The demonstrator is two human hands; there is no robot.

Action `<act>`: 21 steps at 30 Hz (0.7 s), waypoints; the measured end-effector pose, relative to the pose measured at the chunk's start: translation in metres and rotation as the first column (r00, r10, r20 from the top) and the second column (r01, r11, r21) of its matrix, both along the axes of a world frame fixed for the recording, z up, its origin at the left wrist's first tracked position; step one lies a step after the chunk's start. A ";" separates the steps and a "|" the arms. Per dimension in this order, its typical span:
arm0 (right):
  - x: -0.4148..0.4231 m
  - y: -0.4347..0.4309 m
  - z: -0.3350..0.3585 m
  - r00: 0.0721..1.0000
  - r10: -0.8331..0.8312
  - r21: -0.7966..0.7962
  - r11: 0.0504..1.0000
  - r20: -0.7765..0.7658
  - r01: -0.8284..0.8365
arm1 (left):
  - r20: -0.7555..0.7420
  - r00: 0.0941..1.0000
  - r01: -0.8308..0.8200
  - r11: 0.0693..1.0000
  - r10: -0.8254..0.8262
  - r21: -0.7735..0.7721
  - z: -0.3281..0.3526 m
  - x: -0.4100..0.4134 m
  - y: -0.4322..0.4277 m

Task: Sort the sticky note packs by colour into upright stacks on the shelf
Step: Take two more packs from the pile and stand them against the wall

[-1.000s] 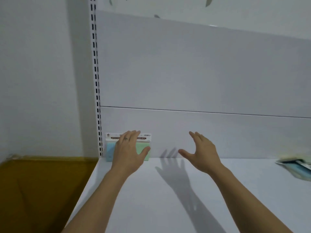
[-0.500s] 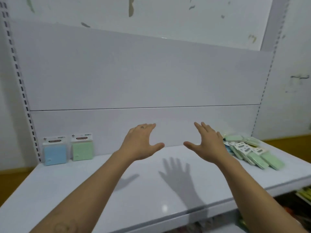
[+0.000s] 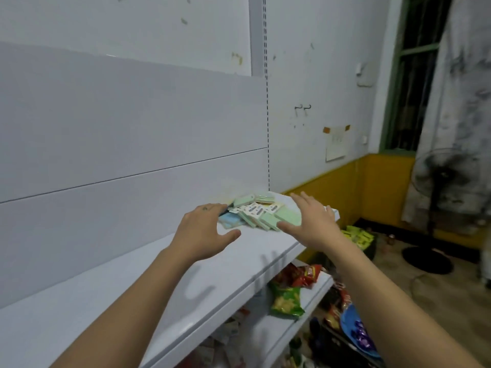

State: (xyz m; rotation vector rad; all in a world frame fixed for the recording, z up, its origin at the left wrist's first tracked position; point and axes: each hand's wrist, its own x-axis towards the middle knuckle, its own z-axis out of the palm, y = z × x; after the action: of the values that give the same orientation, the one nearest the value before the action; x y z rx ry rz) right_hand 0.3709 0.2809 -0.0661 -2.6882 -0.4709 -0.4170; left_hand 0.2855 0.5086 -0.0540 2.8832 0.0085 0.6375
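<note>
From the head camera, both hands are held out with fingers spread and loose, gripping nothing. The left hand (image 3: 203, 232) hovers above the white shelf (image 3: 106, 288), thumb pointing toward the right hand (image 3: 310, 223), which is raised over the shelf's far end. The loose pile of sticky note packs (image 3: 256, 212) lies flat just beyond and between the two hands, touching neither as far as can be seen. Its green packs (image 3: 288, 217) sit just ahead of the right thumb, and a blue pack (image 3: 231, 223) lies just past the left hand's fingertips. Below the right forearm, a lower shelf (image 3: 316, 290) holds snack bags (image 3: 287, 301). Well to the right of the right hand stands a floor fan (image 3: 435, 179).
</note>
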 end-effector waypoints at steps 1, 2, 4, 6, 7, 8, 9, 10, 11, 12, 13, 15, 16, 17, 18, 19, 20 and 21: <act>0.001 -0.009 -0.002 1.000 -0.025 -0.007 1.000 -0.004 0.025 | 0.000 1.000 0.017 1.000 -0.017 0.002 -0.002 0.006 -0.007; 0.001 -0.017 -0.003 0.999 -0.047 -0.014 0.999 -0.008 0.047 | -0.001 0.999 0.033 0.999 -0.033 0.003 -0.003 0.011 -0.012; 0.001 -0.029 -0.005 0.997 -0.080 -0.026 0.996 -0.016 0.080 | -0.010 0.998 0.060 0.998 -0.060 -0.008 -0.006 0.021 -0.019; 0.001 -0.036 -0.008 0.994 -0.109 -0.022 0.994 -0.018 0.109 | -0.013 0.997 0.072 0.997 -0.072 -0.018 -0.008 0.029 -0.020; 0.001 -0.038 -0.008 0.992 -0.121 -0.020 0.993 -0.021 0.120 | -0.015 0.997 0.075 0.997 -0.076 -0.022 -0.009 0.033 -0.020; 0.003 -0.039 -0.008 0.991 -0.128 -0.020 0.992 -0.023 0.128 | -0.013 0.997 0.078 0.997 -0.078 -0.029 -0.009 0.037 -0.019; 0.004 -0.039 -0.007 0.991 -0.134 -0.023 0.991 -0.023 0.134 | -0.010 0.997 0.079 0.996 -0.079 -0.038 -0.010 0.041 -0.016; 0.006 -0.038 -0.006 0.990 -0.141 -0.030 0.990 -0.022 0.140 | -0.008 0.997 0.079 0.996 -0.079 -0.047 -0.012 0.046 -0.012; 0.009 -0.036 -0.004 0.989 -0.149 -0.037 0.988 -0.021 0.148 | -0.010 0.997 0.078 0.996 -0.079 -0.052 -0.013 0.052 -0.007; 0.012 -0.033 -0.002 0.987 -0.158 -0.044 0.987 -0.018 0.157 | -0.009 0.997 0.077 0.995 -0.077 -0.056 -0.014 0.058 -0.002; 0.016 -0.029 0.000 0.986 -0.167 -0.052 0.985 -0.016 0.166 | -0.010 0.997 0.074 0.995 -0.075 -0.063 -0.014 0.064 0.004; 0.024 -0.019 0.005 0.983 -0.183 -0.070 0.981 -0.009 0.182 | -0.011 0.998 0.064 0.994 -0.065 -0.088 -0.014 0.075 0.017; 0.029 -0.012 0.008 0.982 -0.188 -0.081 0.979 -0.008 0.186 | -0.009 0.998 0.057 0.993 -0.058 -0.100 -0.014 0.080 0.024; 0.034 -0.004 0.012 0.982 -0.191 -0.092 0.978 -0.011 0.189 | -0.009 0.999 0.050 0.992 -0.052 -0.114 -0.014 0.085 0.031; 0.039 0.003 0.015 0.981 -0.193 -0.100 0.977 -0.013 0.190 | -0.012 0.999 0.042 0.991 -0.044 -0.130 -0.015 0.089 0.038; 0.043 0.011 0.018 0.981 -0.193 -0.108 0.976 -0.013 0.190 | -0.020 0.999 0.030 0.989 -0.034 -0.147 -0.016 0.093 0.045; 0.047 0.019 0.020 0.982 -0.190 -0.116 0.975 -0.012 0.187 | -0.026 0.999 0.021 0.987 -0.025 -0.159 -0.016 0.096 0.052; 0.051 0.026 0.022 0.983 -0.185 -0.124 0.975 -0.013 0.182 | -0.031 0.999 0.014 0.985 -0.020 -0.169 -0.017 0.100 0.060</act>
State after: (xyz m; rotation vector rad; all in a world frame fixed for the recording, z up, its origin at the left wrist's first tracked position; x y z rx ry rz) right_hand 0.4219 0.3073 -0.0440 -2.8644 -0.2484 -0.4180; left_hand 0.3857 0.5688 -0.0708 2.7267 0.0408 0.5586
